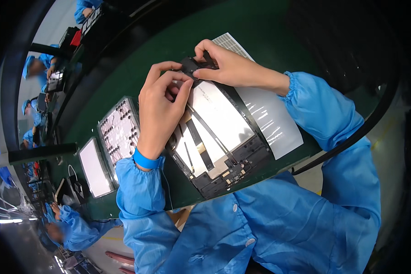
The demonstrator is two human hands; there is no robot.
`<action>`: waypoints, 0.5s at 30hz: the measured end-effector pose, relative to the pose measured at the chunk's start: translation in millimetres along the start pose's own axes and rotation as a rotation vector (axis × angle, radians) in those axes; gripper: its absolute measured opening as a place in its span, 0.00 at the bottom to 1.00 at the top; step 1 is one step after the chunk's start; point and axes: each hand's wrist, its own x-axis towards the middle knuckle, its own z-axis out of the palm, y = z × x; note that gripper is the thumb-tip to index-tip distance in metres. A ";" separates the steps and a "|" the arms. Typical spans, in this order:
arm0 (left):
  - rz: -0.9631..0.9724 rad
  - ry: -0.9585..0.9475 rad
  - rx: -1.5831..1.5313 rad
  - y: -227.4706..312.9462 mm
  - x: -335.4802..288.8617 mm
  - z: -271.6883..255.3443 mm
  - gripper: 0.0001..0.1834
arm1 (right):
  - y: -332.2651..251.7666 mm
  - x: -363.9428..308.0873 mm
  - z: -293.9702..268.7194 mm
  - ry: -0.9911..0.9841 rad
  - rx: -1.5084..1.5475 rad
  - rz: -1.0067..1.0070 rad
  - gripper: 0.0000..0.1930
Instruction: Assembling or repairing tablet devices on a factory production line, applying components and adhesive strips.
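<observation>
An opened tablet-like device (pixel 223 116) lies slanted on the bench in front of me, with silver panels, dark ribbon strips and a black near end carrying small circuit parts. Both my hands work at its far end. My left hand (pixel 162 98) is closed there, thumb and index finger pinched at the black edge; what they pinch is too small to make out. From the right, my right hand (pixel 230 66) curls its fingers and thumb about a small black part (pixel 189 65) at that same end. A blue band (pixel 147 160) circles my left wrist.
Left of the device are a clear tray (pixel 119 125) of small black-wired parts and a white flat panel (pixel 95 168). A translucent sheet (pixel 276 125) and a gridded label sheet (pixel 233 44) lie to the right on the green bench (pixel 137 59). Co-workers (pixel 75 228) sit farther left.
</observation>
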 end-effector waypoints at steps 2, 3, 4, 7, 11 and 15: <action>-0.015 -0.005 0.011 6.1 3.2 -0.1 0.06 | 3.6 -1.7 0.8 0.054 -0.021 -0.047 0.18; -0.005 -0.001 0.002 5.3 1.9 -1.8 0.06 | 3.3 0.1 -0.5 0.059 -0.035 -0.047 0.18; -0.014 -0.041 0.010 1.8 1.5 -4.7 0.06 | 0.1 4.5 -4.0 -0.034 -0.039 -0.008 0.18; -0.018 -0.100 0.010 -1.6 4.0 -5.0 0.05 | -13.6 3.9 -14.4 -0.161 -0.016 0.122 0.18; 0.006 -0.093 0.052 -6.1 3.7 -2.2 0.06 | -3.2 -3.3 0.5 -0.053 0.052 0.041 0.19; 0.069 -0.072 0.194 -7.4 8.4 4.7 0.07 | 16.5 -32.2 14.1 0.228 0.182 -0.098 0.16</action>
